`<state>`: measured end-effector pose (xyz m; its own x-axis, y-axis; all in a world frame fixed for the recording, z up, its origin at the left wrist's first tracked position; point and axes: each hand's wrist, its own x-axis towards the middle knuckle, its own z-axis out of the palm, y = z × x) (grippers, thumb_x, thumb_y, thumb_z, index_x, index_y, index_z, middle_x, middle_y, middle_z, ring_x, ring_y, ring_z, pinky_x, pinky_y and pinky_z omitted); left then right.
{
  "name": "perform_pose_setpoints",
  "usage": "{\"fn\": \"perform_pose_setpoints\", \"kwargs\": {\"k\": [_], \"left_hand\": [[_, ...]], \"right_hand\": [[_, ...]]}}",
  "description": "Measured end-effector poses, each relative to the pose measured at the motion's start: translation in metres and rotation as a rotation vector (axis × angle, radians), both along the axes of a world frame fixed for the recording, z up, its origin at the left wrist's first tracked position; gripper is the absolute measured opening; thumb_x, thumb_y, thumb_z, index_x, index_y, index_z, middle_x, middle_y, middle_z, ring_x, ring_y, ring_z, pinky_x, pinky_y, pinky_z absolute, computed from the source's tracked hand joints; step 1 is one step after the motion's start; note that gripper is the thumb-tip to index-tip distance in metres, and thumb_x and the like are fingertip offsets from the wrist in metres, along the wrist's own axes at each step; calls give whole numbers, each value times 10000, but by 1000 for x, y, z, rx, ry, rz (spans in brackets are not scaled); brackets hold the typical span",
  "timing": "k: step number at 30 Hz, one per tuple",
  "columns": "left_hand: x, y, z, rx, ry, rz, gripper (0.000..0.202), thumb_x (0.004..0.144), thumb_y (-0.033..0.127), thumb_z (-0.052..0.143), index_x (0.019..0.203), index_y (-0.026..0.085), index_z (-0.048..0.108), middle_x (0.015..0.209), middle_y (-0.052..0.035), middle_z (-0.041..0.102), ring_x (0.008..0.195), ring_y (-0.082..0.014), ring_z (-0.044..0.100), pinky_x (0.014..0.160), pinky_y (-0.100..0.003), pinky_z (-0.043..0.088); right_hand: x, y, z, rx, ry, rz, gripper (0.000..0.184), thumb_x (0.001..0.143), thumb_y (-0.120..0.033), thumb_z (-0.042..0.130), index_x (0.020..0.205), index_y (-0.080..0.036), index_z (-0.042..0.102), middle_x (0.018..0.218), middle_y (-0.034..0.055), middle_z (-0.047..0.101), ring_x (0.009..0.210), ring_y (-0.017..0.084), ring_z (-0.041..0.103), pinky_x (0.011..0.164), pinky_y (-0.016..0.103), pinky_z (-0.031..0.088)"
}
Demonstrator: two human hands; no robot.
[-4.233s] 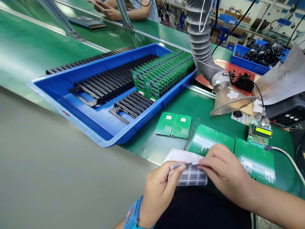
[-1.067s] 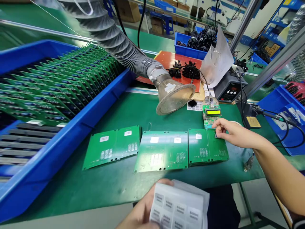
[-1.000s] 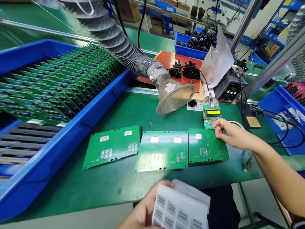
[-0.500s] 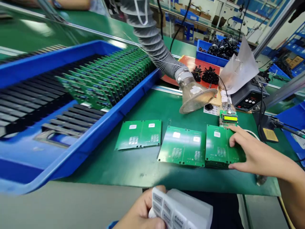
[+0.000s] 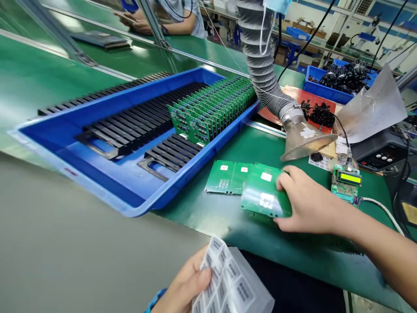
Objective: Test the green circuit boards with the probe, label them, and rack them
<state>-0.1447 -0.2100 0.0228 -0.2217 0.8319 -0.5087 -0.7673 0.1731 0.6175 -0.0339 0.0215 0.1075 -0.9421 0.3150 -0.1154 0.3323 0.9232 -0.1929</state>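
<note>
My right hand point(image 5: 308, 202) grips a green circuit board point(image 5: 263, 198) by its right edge and holds it tilted just above the green bench, over another board. One more green board point(image 5: 228, 177) with white labels lies flat to its left. My left hand point(image 5: 182, 287) is closed on a sheet of small printed labels point(image 5: 231, 282) at the bottom of the view, near my lap.
A big blue tray point(image 5: 107, 191) with black slotted racks and several upright boards point(image 5: 211, 108) stands at left. A grey fume hose with a clear funnel point(image 5: 304, 139), a small LCD module point(image 5: 348, 178) and a black control box point(image 5: 381, 152) sit at right. Another person point(image 5: 169, 17) works across the belt.
My right hand left the rightmost board, slid left gathering the boards and now holds one lifted over another. My left hand keeps the label sheet. The view swung left.
</note>
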Motion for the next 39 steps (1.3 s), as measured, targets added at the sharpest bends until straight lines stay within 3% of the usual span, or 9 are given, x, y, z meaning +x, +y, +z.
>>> {"fn": "perform_pose_setpoints", "kwargs": {"k": [6, 10, 13, 17, 20, 24, 29, 35, 39], "left_hand": [[14, 17, 5, -4, 132, 51, 451, 655, 508, 761, 948, 181, 659, 767, -46, 706, 732, -221, 675, 680, -287, 528], [22, 27, 5, -44, 397, 101, 435, 721, 550, 685, 958, 185, 663, 900, -64, 716, 842, -244, 650, 706, -285, 512], [20, 27, 1, -92, 619, 69, 437, 770, 560, 621, 988, 185, 670, 929, -68, 710, 833, -237, 636, 686, -271, 497], [18, 26, -2, -97, 759, 57, 386, 826, 518, 562, 985, 185, 673, 878, -62, 695, 772, -214, 621, 658, -263, 481], [17, 29, -1, -64, 813, 48, 316, 831, 471, 567, 924, 186, 667, 791, -48, 670, 722, -198, 602, 627, -251, 468], [17, 38, 1, -17, 848, 16, 244, 822, 432, 587, 759, 197, 596, 645, 4, 575, 596, -145, 525, 562, -224, 428], [17, 48, 6, -19, 827, -31, 278, 814, 399, 598, 1043, 242, 572, 882, -20, 637, 650, -155, 562, 572, -237, 445], [20, 58, 11, -35, 983, -56, 223, 853, 354, 518, 756, 201, 648, 638, 7, 593, 570, -136, 503, 550, -224, 405], [23, 59, 8, -93, 953, -32, 252, 834, 382, 531, 713, 188, 637, 570, 21, 548, 528, -124, 473, 508, -214, 382]], "right_hand": [[-99, 10, -26, 2, -84, 198, 644, 610, -452, 720, 1126, -129, 507, 1057, 159, 530, 978, 319, 530, 850, 449, 456], [-125, 12, -57, 13, -83, 236, 728, 604, -468, 748, 1189, -120, 492, 1138, 184, 534, 1069, 349, 520, 966, 528, 384], [-107, 12, -55, -27, -10, 245, 765, 628, -507, 762, 1216, -96, 496, 1252, 221, 498, 1202, 383, 439, 1039, 583, 282], [-50, 2, -31, -343, 236, 268, 335, 900, -389, 522, 1070, -111, 602, 1139, 149, 603, 1106, 243, 533, 983, 404, 403], [-7, -11, -20, -670, 215, 157, 216, 844, -359, 617, 944, -169, 641, 909, 49, 661, 841, 163, 605, 770, 288, 486], [19, -24, -23, -846, 212, -93, 64, 751, -212, 701, 757, -173, 650, 753, -1, 630, 708, 132, 581, 650, 239, 455], [21, -25, -24, -879, 174, -186, 104, 738, -136, 681, 643, -161, 645, 646, -16, 582, 624, 115, 546, 578, 219, 419], [31, -26, -25, -799, 151, -42, 169, 835, -149, 569, 846, -212, 725, 761, 17, 692, 699, 148, 626, 656, 247, 456], [37, -23, -25, -746, 125, -99, 282, 814, -192, 619, 1089, -249, 644, 866, 18, 697, 771, 169, 638, 688, 267, 481]]}}
